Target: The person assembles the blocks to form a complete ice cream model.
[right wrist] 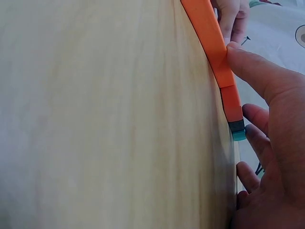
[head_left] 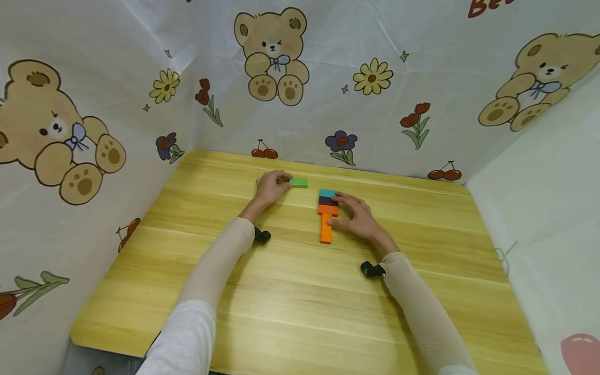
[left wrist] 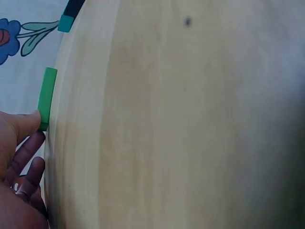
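At the back of the table my left hand pinches one end of a light green block between thumb and fingers. The left wrist view shows that green block with the thumb at its near end. To the right lies a row of flat blocks touching each other: teal, dark navy and red-orange, with a long orange block extending toward me. My right hand rests along their right side, thumb on the long orange block, fingertips by the teal and dark ones.
The wooden table meets a cloth backdrop printed with bears and flowers along its back and left sides. A black wrist device sits at the left cuff and another wrist device at the right.
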Motion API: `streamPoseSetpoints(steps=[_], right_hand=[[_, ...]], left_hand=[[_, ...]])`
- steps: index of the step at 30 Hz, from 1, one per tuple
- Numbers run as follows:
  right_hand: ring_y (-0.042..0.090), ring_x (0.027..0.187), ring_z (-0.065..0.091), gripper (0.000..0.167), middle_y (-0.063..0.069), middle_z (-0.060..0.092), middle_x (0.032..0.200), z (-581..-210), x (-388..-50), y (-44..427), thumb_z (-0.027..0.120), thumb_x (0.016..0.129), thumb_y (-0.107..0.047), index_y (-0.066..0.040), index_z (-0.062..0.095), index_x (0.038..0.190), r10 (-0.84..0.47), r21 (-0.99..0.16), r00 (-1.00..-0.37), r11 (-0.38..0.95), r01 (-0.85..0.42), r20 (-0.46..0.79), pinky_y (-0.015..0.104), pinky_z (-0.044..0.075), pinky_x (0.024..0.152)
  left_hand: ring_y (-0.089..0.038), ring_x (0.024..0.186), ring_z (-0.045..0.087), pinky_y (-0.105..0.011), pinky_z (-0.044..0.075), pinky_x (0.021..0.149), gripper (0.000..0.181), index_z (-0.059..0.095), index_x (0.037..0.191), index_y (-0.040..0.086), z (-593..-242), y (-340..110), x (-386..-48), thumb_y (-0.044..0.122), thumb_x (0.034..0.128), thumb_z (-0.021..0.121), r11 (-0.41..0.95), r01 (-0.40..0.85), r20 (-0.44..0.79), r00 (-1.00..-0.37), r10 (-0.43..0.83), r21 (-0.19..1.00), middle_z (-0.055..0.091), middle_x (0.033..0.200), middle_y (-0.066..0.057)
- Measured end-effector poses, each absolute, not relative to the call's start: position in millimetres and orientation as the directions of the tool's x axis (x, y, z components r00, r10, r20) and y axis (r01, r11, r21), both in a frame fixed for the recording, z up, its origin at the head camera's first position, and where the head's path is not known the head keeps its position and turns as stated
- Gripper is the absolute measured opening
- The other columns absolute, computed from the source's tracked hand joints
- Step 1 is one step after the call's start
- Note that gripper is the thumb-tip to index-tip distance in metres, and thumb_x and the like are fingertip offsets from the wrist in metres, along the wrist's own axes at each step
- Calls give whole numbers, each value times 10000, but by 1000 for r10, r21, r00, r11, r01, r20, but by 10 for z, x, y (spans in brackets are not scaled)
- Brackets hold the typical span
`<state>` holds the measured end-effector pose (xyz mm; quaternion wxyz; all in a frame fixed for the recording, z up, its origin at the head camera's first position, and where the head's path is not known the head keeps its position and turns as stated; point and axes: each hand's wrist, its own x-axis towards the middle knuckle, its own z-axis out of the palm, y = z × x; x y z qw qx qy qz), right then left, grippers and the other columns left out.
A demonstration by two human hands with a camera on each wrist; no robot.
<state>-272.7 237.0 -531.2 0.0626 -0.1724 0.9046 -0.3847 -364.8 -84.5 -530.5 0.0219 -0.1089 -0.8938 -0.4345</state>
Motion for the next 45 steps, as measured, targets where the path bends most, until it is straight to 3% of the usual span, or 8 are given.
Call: streamPoseSetpoints(steps=[15, 45], right_hand=[[410, 1641, 190, 772, -24, 316, 1789, -5324, -2702, 2386, 836, 923, -444, -279, 518, 1608, -363, -729, -931, 633, -259, 16, 677, 50, 1294], [424, 1630, 199, 775, -27, 310, 1792, -5289, -2707, 2359, 828, 923, -469, -283, 518, 1609, -353, -720, -935, 647, -250, 7, 676, 50, 1296]], left_hand=[[-299, 1174, 691, -558, 274, 1096, 242, 783, 1273, 173, -5308, -765, -3679, 235, 1045, 731, 610, 211, 126, -976, 180, 764, 794, 1249, -69], [-296, 1176, 681, -598, 264, 1139, 228, 798, 1246, 190, -5272, -399, -3736, 242, 1027, 757, 601, 228, 138, -971, 194, 766, 812, 1220, -37]])
